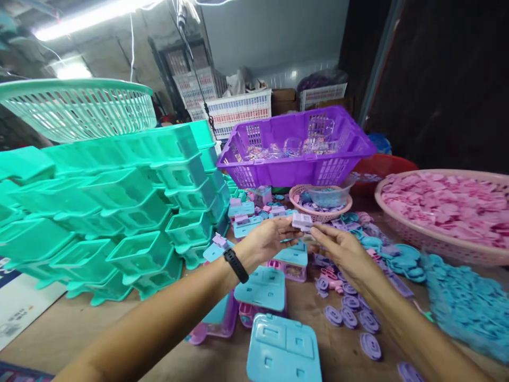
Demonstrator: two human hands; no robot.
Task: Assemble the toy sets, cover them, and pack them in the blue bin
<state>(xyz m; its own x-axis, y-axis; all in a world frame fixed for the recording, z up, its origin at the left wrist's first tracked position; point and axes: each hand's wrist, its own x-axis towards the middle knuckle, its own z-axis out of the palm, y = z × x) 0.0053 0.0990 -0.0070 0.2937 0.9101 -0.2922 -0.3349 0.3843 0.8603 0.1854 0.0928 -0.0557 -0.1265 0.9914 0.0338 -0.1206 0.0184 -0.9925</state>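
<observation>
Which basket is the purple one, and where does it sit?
The rectangular purple basket at the back centre, raised behind the hands. The others differ: a small round pink basket below it, a wide pink basket at right, a teal one upper left.

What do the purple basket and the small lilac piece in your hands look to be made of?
Purple basket: likely moulded plastic, glossy, slotted lattice walls. Lilac piece, between left hand and right hand: seemingly rigid plastic, smooth matte, crisp moulded edges.
</observation>
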